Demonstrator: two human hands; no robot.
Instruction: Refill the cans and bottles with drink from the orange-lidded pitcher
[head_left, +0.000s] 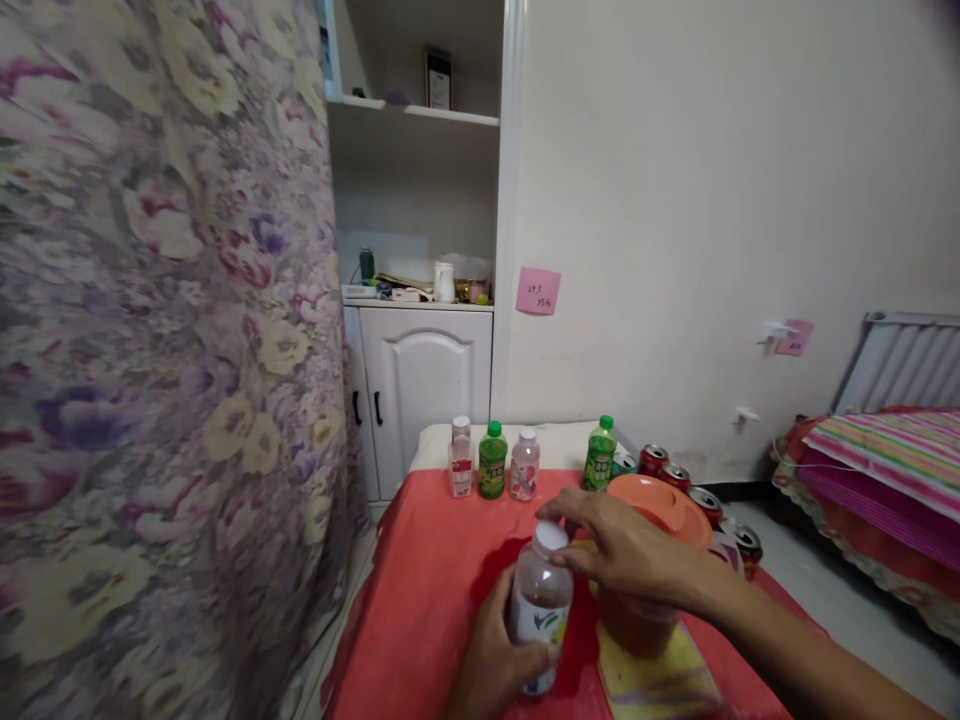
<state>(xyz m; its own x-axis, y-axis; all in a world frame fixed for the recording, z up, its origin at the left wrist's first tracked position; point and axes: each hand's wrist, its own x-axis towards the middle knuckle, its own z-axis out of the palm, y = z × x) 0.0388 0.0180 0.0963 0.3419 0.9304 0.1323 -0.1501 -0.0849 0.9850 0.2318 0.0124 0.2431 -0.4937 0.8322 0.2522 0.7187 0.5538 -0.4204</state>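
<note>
My left hand [496,655] is wrapped round the lower body of a clear plastic bottle [541,600] with a white cap, which stands on the red tablecloth [427,610]. My right hand [615,545] reaches in from the right, and its fingers pinch the bottle's white cap. Just behind my right hand stands an orange pitcher with an orange lid [660,505], resting on a yellow cloth [652,680].
At the table's far edge stand two small clear bottles [460,458] [524,465] and two green bottles [492,460] [600,454]. Several red cans [679,478] line the right edge. A flowered curtain [165,350] hangs at left, a white cabinet [420,385] behind, a bed [885,470] at right.
</note>
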